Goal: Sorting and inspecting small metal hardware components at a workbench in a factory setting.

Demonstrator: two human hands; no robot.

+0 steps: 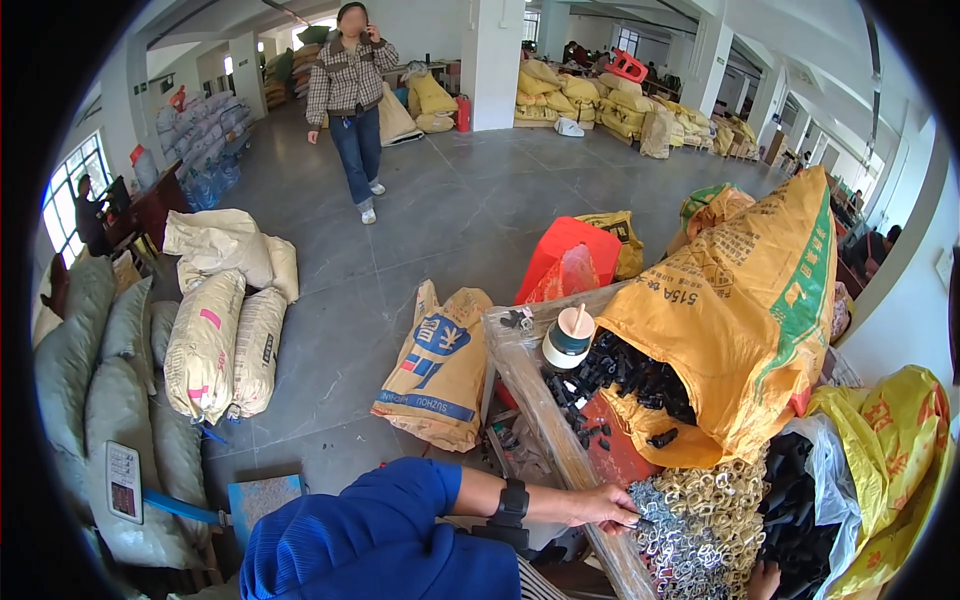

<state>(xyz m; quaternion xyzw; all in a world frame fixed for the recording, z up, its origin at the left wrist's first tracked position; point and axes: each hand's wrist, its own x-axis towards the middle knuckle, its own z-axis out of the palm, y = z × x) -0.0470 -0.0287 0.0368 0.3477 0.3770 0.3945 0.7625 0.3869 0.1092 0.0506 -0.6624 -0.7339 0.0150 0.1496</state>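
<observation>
Well left of the left-hand grip, a printed paper sack (432, 365) stands on the floor, its long axis near upright. Just left of the grip, a black wristband (511, 503) encircles the forearm. Beyond the grip and slightly left, a lidded cup (567, 338) stands upright on the worktable (548, 418).

The left hand (606, 508) reaches rightward over the table edge. Thumb and fingers are drawn together, with almost no gap, on a small dark part (643, 523). This part projects rightward from the fingertips; its long axis appears to run roughly sideways, though fine detail is too small to tell. Loose metal rings (700, 520) lie directly right of the grip, pointing in mixed directions.

Beyond the grip, black pieces (640, 375) lie at the mouth of an orange sack (730, 310); the sack's long axis rises toward the far right.

Right of the grip and nearer the body, the right hand (765, 579) shows only partly; its closure cannot be told. Black parts (788, 490) lie just beyond it.
</observation>
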